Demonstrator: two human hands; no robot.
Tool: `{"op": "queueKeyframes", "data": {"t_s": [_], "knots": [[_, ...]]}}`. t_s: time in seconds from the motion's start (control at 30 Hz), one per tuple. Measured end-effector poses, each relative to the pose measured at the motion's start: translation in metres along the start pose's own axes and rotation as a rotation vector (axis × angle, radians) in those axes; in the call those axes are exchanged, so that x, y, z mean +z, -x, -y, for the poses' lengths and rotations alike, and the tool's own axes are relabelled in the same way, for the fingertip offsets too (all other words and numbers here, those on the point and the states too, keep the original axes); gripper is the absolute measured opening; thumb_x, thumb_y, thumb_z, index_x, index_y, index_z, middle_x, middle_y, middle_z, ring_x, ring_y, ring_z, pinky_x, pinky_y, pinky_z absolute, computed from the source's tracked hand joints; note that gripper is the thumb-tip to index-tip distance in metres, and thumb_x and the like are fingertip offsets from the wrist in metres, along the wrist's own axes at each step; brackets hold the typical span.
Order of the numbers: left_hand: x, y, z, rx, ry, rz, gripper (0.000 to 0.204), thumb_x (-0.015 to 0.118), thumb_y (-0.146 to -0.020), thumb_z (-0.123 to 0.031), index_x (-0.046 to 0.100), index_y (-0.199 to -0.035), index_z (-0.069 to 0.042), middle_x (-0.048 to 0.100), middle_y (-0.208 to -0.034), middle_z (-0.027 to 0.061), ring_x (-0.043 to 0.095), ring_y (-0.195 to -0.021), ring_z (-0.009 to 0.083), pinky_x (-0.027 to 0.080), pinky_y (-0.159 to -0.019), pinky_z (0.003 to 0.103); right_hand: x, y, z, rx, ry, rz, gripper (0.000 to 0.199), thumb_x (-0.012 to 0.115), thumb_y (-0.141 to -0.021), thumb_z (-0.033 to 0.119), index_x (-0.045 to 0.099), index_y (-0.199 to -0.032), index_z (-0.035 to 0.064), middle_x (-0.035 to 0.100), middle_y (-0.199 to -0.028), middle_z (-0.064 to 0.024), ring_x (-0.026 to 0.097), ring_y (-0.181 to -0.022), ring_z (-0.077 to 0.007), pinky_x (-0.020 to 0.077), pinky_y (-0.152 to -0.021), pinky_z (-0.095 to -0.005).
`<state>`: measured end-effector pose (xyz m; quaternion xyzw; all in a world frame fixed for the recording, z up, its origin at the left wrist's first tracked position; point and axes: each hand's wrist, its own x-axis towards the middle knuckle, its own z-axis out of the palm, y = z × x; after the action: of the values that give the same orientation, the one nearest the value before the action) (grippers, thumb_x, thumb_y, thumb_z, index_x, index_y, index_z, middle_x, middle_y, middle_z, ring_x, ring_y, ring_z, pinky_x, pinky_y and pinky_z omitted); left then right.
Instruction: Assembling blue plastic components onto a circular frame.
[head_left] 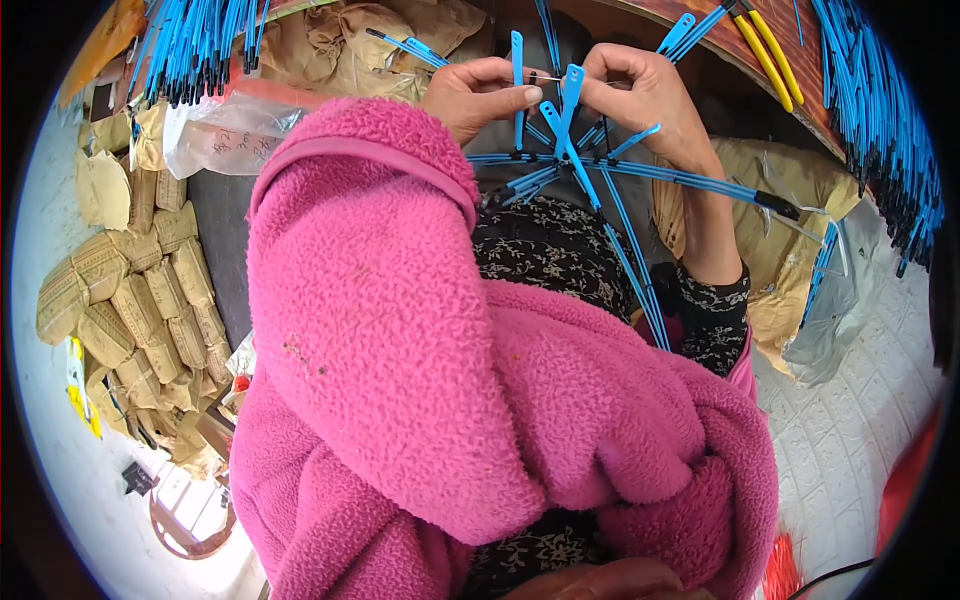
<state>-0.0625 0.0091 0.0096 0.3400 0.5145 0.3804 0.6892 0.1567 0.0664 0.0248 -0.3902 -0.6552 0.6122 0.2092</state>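
A frame of thin blue ribs [680, 176], spread out from a centre like an umbrella skeleton, lies in front of my body. Flat blue strips with small holes [571, 92] stand up from its middle. My left hand [478, 98] is closed in a pinch of thumb and forefinger beside one upright strip. A short, thin wire [545, 78] runs from its fingertips toward my right hand [640, 100], which is also closed in a pinch. The right fingertips are partly hidden behind a blue strip. Dark joints show around the frame's centre.
Bundles of blue ribs [205, 45] hang at the far left, and more ribs [885, 110] at the far right. Yellow-handled pliers [768, 55] lie on the wooden table edge. Brown paper-wrapped bundles [150, 300] are stacked left. A pink fleece sleeve [380, 300] fills the middle.
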Motion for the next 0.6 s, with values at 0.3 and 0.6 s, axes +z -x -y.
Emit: {"op": "queueKeyframes", "data": {"t_s": [0.3, 0.6], "knots": [[-0.0062, 0.001, 0.0016, 0.019, -0.044, 0.01, 0.027, 0.071, -0.085, -0.013, 0.066, -0.109, -0.001, 0.068, -0.095, 0.006, 0.066, -0.086, 0.0137, 0.055, -0.08, 0.028, 0.0005, -0.0003, -0.0017, -0.006, 0.012, -0.063, 0.016, 0.066, -0.085, 0.015, 0.06, -0.077, 0.0036, 0.058, -0.067, 0.0024, 0.053, -0.063, -0.0029, 0.0396, -0.056, -0.0186], [-0.0044, 0.0007, 0.002, 0.04, -0.042, -0.024, 0.024, 0.07, -0.086, -0.012, 0.066, -0.107, 0.0, 0.068, -0.094, 0.0065, 0.067, -0.085, 0.0143, 0.055, -0.077, 0.027, 0.0039, 0.001, -0.0049, -0.013, -0.06, -0.109, 0.024, 0.068, -0.082, 0.022, 0.062, -0.072, 0.0018, 0.052, -0.06, 0.0034, 0.046, -0.058, -0.0038, 0.0367, -0.053, -0.0215]]}}
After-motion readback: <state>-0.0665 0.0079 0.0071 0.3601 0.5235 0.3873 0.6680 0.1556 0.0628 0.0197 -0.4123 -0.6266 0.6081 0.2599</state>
